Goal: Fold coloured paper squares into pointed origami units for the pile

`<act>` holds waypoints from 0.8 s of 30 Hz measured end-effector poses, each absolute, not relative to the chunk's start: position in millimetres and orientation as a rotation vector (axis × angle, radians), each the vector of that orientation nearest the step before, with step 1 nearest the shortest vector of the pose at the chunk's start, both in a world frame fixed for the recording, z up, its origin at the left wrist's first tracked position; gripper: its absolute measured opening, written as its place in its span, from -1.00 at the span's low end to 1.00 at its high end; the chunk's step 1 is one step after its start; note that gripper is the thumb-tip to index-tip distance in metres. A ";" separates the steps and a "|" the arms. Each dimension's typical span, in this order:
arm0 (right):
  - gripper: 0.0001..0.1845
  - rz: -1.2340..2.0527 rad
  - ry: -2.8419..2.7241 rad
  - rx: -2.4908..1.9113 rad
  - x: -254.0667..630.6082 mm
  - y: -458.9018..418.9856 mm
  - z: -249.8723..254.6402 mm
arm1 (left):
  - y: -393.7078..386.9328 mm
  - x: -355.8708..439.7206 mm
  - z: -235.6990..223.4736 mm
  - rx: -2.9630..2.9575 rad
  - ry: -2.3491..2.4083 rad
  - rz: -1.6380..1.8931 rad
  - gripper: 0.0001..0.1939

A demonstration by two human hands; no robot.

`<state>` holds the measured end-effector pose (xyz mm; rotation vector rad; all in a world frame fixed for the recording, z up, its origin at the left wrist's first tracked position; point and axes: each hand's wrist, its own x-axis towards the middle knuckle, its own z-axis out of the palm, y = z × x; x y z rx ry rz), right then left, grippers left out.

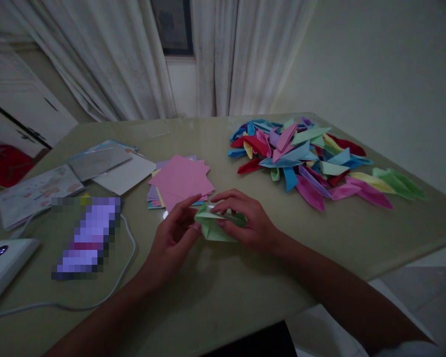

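A light green piece of folded paper (212, 225) is held just above the table in front of me, between both hands. My right hand (250, 218) grips its right part, thumb on the near side and fingers over the top. At the paper's left end is my left hand (176, 235), its thumb tip and curled fingers closed about the edge. Just behind my left hand lies a stack of square coloured paper sheets (180, 178), pink on top. To the right, a big heap of folded paper pieces (293, 153) in many colours spreads over the table.
A blurred-out phone-like device (87, 238) lies on the left, by a white cable (128, 267) and a white device (9, 263). Behind these are flat paper packets (40, 191) and a white sheet (124, 173). The table's edge (401, 265) runs along the right.
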<state>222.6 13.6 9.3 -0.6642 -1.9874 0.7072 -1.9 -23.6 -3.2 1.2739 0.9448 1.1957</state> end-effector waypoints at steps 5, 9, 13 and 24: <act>-0.83 0.639 -1.960 -0.698 223.4 12.2 10.2 | -22.1 -3.9 -4.7 1.288 1.038 1.185 -0.63; -0.84 0.624 -1.883 -0.825 222.7 12.7 12.9 | -21.7 -1.6 -3.2 1.240 1.081 1.164 -0.73; -0.84 0.618 -1.831 -0.871 221.7 13.9 11.9 | -21.2 -1.4 -5.1 1.217 1.086 1.180 -0.64; -0.85 0.598 -1.792 -0.912 219.9 13.7 11.7 | -18.2 -4.9 -7.0 1.278 1.013 1.222 -0.89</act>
